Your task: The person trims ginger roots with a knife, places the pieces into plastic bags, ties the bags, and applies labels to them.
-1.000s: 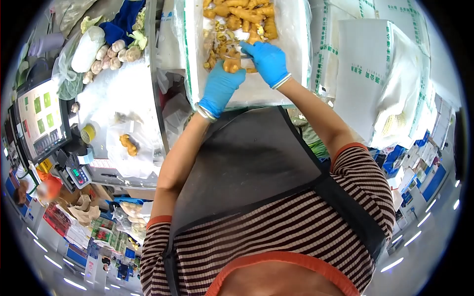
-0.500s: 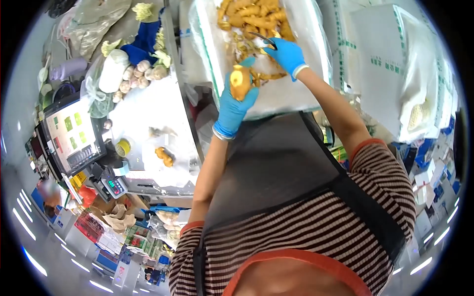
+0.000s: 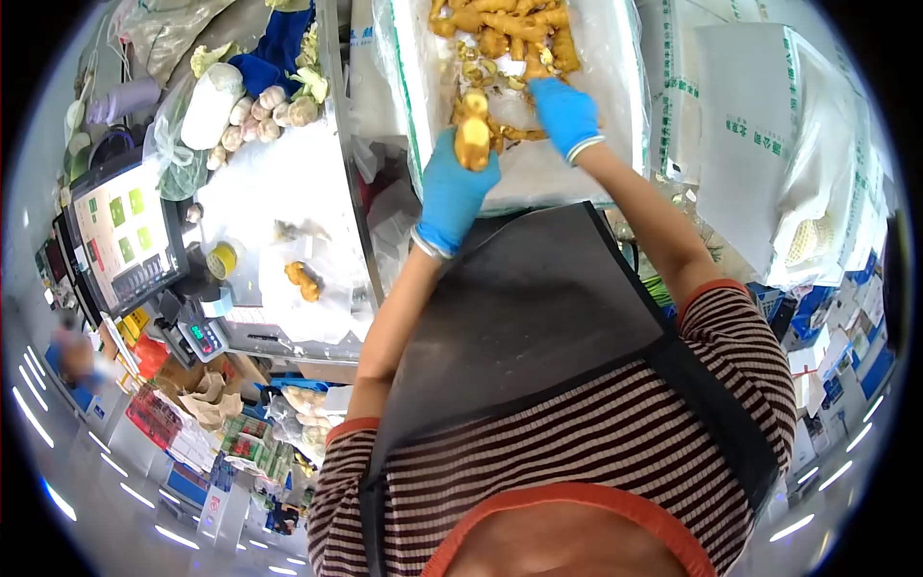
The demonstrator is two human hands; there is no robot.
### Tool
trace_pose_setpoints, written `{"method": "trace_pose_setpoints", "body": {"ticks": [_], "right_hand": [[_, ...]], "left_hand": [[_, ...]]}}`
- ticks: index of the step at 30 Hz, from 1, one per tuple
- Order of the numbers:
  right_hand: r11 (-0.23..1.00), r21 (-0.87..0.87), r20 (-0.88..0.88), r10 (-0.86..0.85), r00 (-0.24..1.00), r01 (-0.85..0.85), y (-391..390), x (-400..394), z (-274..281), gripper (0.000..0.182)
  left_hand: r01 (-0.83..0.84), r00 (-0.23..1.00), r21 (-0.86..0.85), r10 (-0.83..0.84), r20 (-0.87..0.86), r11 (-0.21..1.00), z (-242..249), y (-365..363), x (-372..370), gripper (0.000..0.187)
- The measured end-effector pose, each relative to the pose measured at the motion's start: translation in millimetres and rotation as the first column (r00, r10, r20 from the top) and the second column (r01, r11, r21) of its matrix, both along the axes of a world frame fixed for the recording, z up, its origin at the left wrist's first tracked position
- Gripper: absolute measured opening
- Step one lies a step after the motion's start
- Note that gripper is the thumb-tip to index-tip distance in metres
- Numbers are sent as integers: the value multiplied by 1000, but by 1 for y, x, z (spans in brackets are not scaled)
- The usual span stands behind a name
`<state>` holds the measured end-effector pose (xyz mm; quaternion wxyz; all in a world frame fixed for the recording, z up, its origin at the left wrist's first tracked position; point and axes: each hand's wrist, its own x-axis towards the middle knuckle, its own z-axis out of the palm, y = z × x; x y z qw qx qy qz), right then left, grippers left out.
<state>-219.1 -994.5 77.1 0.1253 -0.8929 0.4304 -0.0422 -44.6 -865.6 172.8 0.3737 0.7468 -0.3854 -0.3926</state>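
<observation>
Blue gloves cover both of my hands. My left hand (image 3: 458, 188) is wrapped round a piece of ginger (image 3: 473, 144) with pale cut faces pointing up, over the near left part of a lined white box (image 3: 538, 183). My right hand (image 3: 567, 117) is over the right side of the box, its fingers bent together near the ginger pile (image 3: 510, 24); whatever it holds is hidden or too small to make out. Small trimmed bits (image 3: 476, 69) lie between the pile and my hands.
Left of the box is a counter with garlic bulbs (image 3: 272, 113), a touch screen (image 3: 125, 236), a yellow tape roll (image 3: 221, 260), a small ginger piece (image 3: 302, 281) and a scale (image 3: 202, 337). White wrapped boxes (image 3: 745, 144) stand at the right. A blurred person is at the far left.
My left hand has tilted the ginger, showing more of its cut faces. The dark curved blade seen at my right hand earlier is out of sight. The whole view has shifted slightly.
</observation>
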Motion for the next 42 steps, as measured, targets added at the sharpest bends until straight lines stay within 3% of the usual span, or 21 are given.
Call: {"method": "trace_pose_setpoints", "body": {"ticks": [2, 3, 4, 5, 7, 8, 10, 11, 14, 16, 17, 18, 21, 24, 25, 27, 28, 31, 36, 40, 42], "right_hand": [[986, 90, -95, -133, 986, 142, -22, -16, -15, 27], [973, 161, -90, -153, 984, 166, -30, -15, -6, 25], [948, 247, -94, -184, 978, 202, -23, -15, -2, 24], [886, 421, 41, -233, 972, 194, -13, -14, 0, 24], [731, 678, 290, -363, 886, 77, -14, -8, 11, 27], [720, 688, 298, -395, 869, 92, -10, -4, 20, 29], [760, 641, 294, -374, 879, 109, -4, 3, 45, 26], [783, 611, 297, -365, 883, 118, -1, 7, 53, 25], [965, 251, 435, -175, 883, 68, 16, 17, 60, 28], [994, 109, 385, -22, 922, -22, 22, 24, 69, 36], [997, 40, 349, 51, 936, -69, 25, 28, 76, 40], [994, -29, 186, 106, 977, -102, 28, 32, 88, 50], [985, -49, 162, 170, 972, -164, 35, 36, 82, 49], [988, 135, 266, 37, 963, -75, 33, 28, 59, 33], [978, 205, 285, -32, 958, -29, 34, 23, 41, 30], [838, 513, -106, -155, 982, 187, 16, -6, -18, 27], [866, 474, -6, -179, 984, 160, 17, -14, -22, 31], [821, 546, 116, -271, 955, 167, 19, -19, -2, 30], [860, 418, 200, -402, 893, 294, 31, -23, 38, 27], [899, 239, 246, -423, 872, 368, 65, -32, 51, 27], [908, 214, 242, -407, 881, 361, 79, -34, 67, 27]], "left_hand": [[15, 999, -147, -9, 36, 989, 1, 9, -2, 50], [-17, 972, -121, -12, -235, 993, 6, 6, 2, 49], [-29, 870, -72, -10, -492, 997, 18, 6, 8, 48], [-31, 705, -28, 1, -709, 999, 25, 6, 14, 47], [-83, 569, -112, -45, -821, 990, 15, -3, 18, 46], [-151, 452, -102, -23, -892, 983, 18, -3, 16, 47], [-207, 218, -30, 16, -976, 978, 12, 4, 20, 48], [-220, 205, -26, 20, -979, 975, 8, 5, 20, 49], [-239, 150, -8, 29, -988, 971, 1, 6, 18, 49], [-222, 95, 23, 45, -994, 975, -1, 10, 18, 48], [-205, 88, 28, 46, -995, 978, -2, 11, 17, 48], [-187, 81, 31, 46, -996, 982, -2, 12, 16, 48], [-158, 100, 50, 67, -993, 986, 2, 12, 9, 47], [-99, 152, 77, 92, -984, 992, 8, 18, 10, 47], [-26, 172, -19, -14, -985, 999, 19, 19, 8, 48], [138, 188, -215, -238, -953, 967, 46, 11, 8, 49], [104, 176, -187, -204, -963, 977, 37, 10, 8, 48], [-178, 325, -143, -79, -942, 974, 17, -7, 1, 48], [-142, 345, 54, 101, -933, 988, -17, -9, 14, 42], [-26, 673, -59, -26, -739, 998, -6, -16, 5, 43], [7, 686, -6, -9, -727, 1000, -10, -19, 3, 41]]}}
